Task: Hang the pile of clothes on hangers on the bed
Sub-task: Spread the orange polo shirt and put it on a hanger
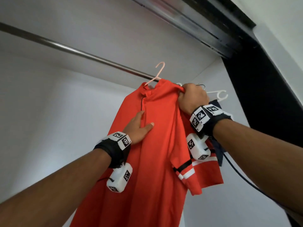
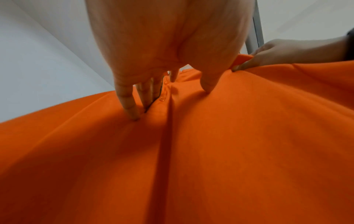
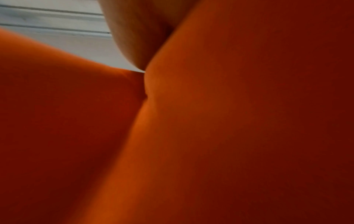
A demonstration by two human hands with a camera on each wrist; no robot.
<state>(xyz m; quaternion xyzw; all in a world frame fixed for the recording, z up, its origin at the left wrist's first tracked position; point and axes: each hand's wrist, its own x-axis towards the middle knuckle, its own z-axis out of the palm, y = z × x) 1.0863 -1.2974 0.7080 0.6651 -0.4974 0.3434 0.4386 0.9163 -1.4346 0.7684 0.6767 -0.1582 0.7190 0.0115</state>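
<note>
Shirt rides its pink hanger; right hand clenches the shoulder, left hand lies flat; next, hook onto the rod.

My shirt is bright orange-red, with white and black stripes on its sleeve. Its hanger is pink. The rod is grey.

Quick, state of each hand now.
Left hand: open, fingers flat against the orange shirt.
Right hand: closed, gripping the shirt's shoulder.
</note>
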